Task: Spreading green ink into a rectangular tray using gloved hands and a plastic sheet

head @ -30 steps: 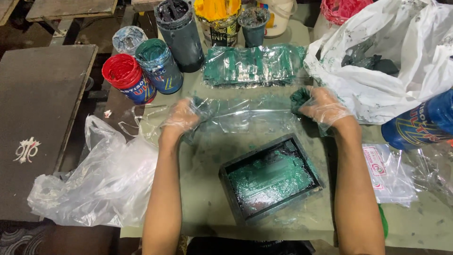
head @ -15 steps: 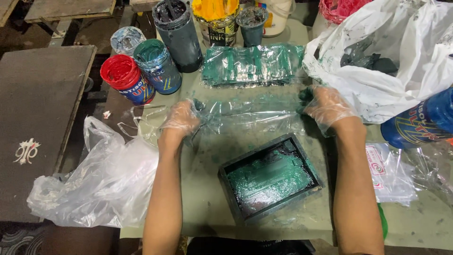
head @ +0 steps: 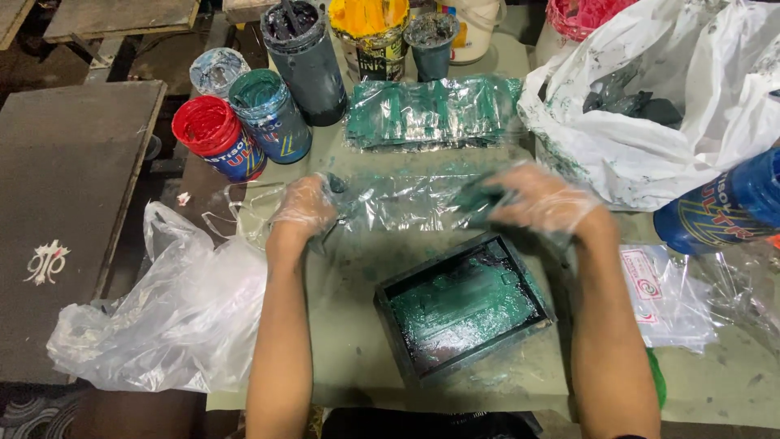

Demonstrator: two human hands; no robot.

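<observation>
Plastic sheet [head: 406,199], clear and smeared with green ink, lies stretched across the surface [head: 349,325] between my two gloved hands. My left hand [head: 305,207] has its grip pinched shut on the sheet's left end. My right hand [head: 540,199] is blurred; its grip seems closed on the sheet's right end, green-stained there. Just below my right grip sits a black tray [head: 463,309] coated in green ink. Beyond the sheet lies a stack of green-smeared plastic pieces [head: 435,110]. Up and left of my left grip stand a red ink tub [head: 213,134] and a green one [head: 268,114]. A crumpled clear bag [head: 171,317] lies down-left of my left grip.
</observation>
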